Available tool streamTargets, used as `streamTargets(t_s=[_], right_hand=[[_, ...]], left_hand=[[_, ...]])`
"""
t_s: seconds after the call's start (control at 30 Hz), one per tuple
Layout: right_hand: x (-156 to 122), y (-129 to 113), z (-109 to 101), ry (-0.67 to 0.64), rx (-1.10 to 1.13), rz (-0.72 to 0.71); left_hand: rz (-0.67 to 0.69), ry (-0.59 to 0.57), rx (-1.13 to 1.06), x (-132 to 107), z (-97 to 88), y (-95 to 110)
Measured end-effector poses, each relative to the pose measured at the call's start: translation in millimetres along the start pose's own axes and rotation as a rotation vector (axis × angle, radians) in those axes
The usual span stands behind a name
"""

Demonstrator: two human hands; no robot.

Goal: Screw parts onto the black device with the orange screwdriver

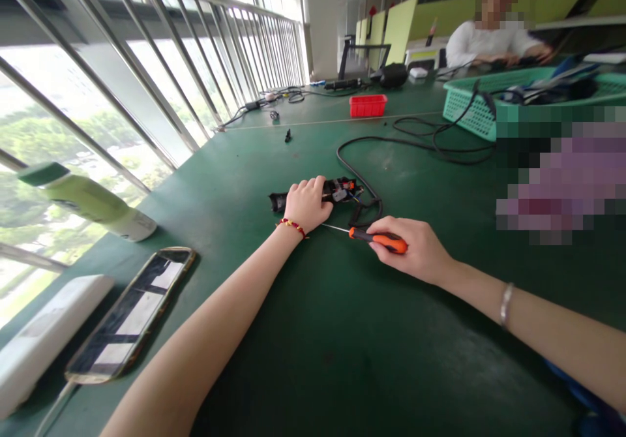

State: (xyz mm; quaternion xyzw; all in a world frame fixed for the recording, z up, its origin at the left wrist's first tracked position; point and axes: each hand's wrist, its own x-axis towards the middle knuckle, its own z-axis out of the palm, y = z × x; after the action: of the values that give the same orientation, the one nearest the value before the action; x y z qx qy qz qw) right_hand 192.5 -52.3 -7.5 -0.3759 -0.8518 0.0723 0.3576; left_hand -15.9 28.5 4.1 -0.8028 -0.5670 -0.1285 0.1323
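Observation:
My left hand is closed over a long black corded electrical device lying on the green table. The device's casing is open at its right end, where coloured wires and small parts show. Its middle is hidden under my fingers. In my right hand is a screwdriver with an orange and black handle. The thin shaft points left, and its tip ends near my left wrist, just below the device. Whether the tip touches anything I cannot tell. A black cord runs from the device towards the back right.
A red tray and a green basket with tools and cables stand farther back. A small black part lies beyond the device. At left are a bottle, a phone and a white box. A person sits opposite.

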Motion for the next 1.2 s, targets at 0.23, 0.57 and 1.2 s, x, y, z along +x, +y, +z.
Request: streamTargets(t_s=[0.23, 0.57, 1.2], right_hand=[[3, -1, -2, -0.144, -0.013, -0.138], [3, 0, -6, -0.216, -0.028, -0.152], [4, 2, -3, -0.274, -0.038, -0.171]], left_hand=[[-0.005, -0.103, 0.003, -4, -15.8, -5], [-0.257, -0.283, -0.036, -19, -35.3, -72], [-0.679, 0.045, 0.305, -60, -36.1, -135]])
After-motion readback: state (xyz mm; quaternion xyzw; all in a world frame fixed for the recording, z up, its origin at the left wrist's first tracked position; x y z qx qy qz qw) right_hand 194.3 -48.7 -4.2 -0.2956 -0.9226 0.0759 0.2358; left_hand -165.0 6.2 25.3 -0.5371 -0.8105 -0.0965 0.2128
